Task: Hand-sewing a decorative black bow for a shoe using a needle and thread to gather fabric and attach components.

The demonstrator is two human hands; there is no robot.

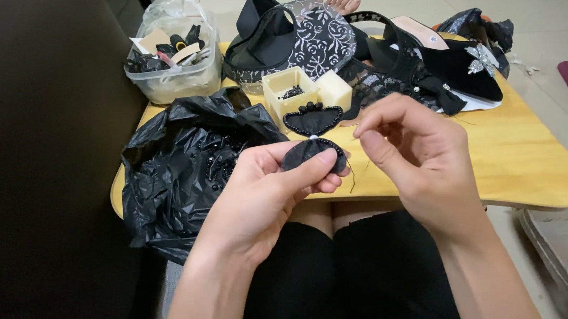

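Note:
My left hand (279,179) pinches the lower wing of a small black fabric bow (313,133) edged with black beads, holding it upright over the table's front edge. My right hand (415,148) hovers just right of the bow with thumb and forefinger pressed together, apparently on a fine needle or thread too thin to make out. A dark thread end (352,178) dangles below the bow.
A low wooden table (527,158) carries an open black plastic bag of beads (186,165), a cream two-part box (303,89) with beads, a clear tub of supplies (175,51), a black patterned bag (303,37), black lace and a black shoe (452,64). Another person's foot (343,1) is beyond.

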